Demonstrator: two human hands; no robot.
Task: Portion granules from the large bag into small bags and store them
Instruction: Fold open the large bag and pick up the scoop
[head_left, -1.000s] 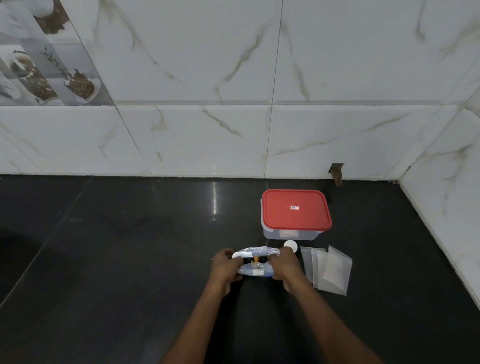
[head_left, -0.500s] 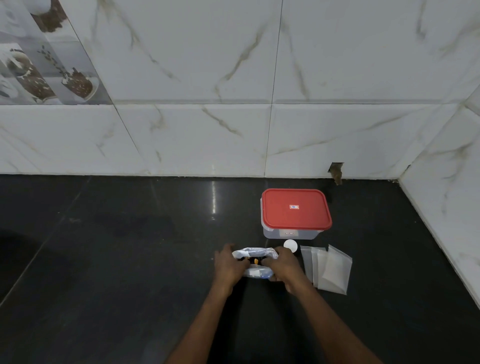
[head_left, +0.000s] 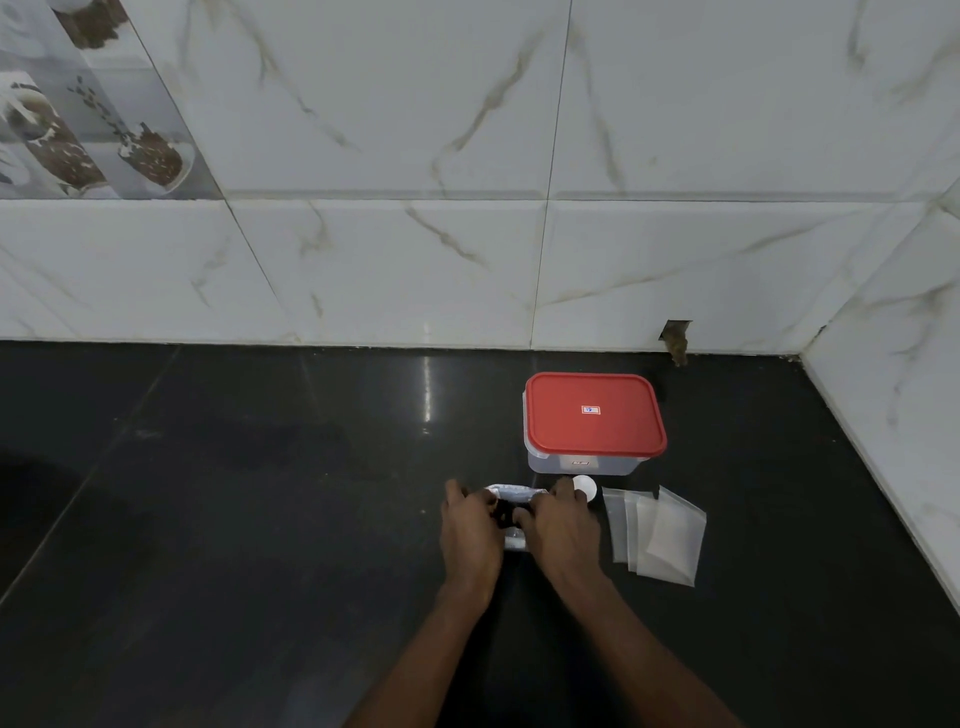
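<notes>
Large bag on dark surface, wedged between both hands; top edge runs L–R. L hand, R hand — fingers curled, gripping bag top from opposite sides. Small bags just right of R hand, so R nearer; red-lidded container behind.

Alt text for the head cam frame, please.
The left hand and right hand grip the large bag on a black counter. To their right lie overlapping clear small bags; behind stands a container with its red lid on, a small white disc at its front.
</notes>
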